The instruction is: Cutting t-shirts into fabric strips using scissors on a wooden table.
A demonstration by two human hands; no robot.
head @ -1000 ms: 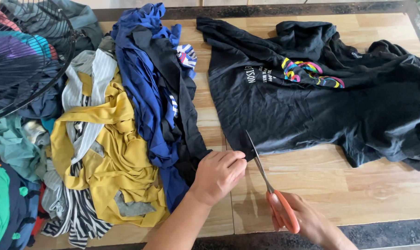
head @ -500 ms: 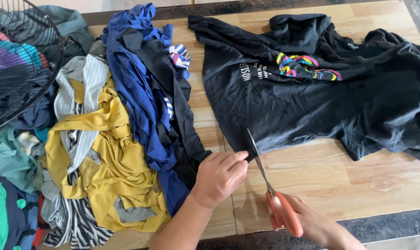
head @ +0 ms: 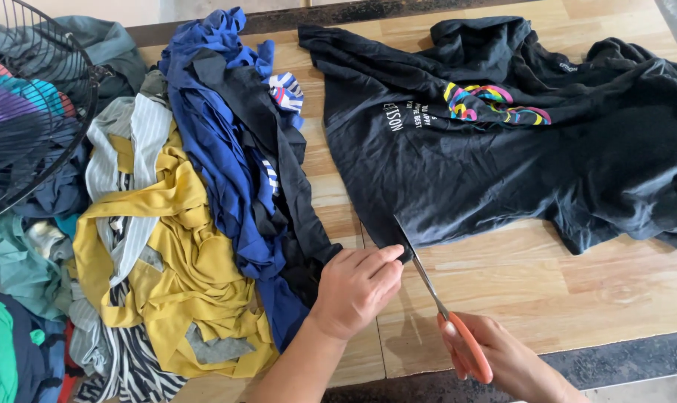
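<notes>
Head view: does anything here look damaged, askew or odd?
Nothing looks damaged. The black shirt lies rumpled on the wooden table, its lower corner pinched by the left hand where the scissors in the right hand meet it. The heap of clothes is untidy, beside a wire fan guard.

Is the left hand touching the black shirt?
Touching. The head view shows the left hand pinching the black shirt hem beside the scissors.

Black printed shirt spread flat, orange-handled scissors at its hem – blades open
</notes>
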